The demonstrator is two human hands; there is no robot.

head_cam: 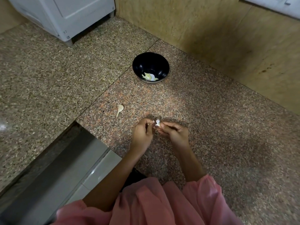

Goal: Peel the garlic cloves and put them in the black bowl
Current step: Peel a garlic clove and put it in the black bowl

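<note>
Nearest to me, my pink sleeves [162, 200] are bunching at the bottom of the view, and I am reaching both arms out over the speckled granite counter [211, 143]. I am pinching a garlic clove [158, 123] between the fingertips of both hands: my left hand [142, 133] is curling in at its papery skin from one side while my right hand [174, 133] is gripping it from the other. The skin looks to be partly lifting, so I am judging this clove as mid-peel.

A little farther out, to the left, a single clove with its stalk [119, 109] is lying on the counter, apparently still waiting.

Farther still, the black bowl [139, 62] is sitting well apart from my hands, holding a few pale peeled pieces [150, 77] at its bottom. So some are done, one is in hand, and at least one seems left.

Beyond that, a white appliance [65, 15] is standing in the corner. I am seeing no readable writing anywhere.
</note>
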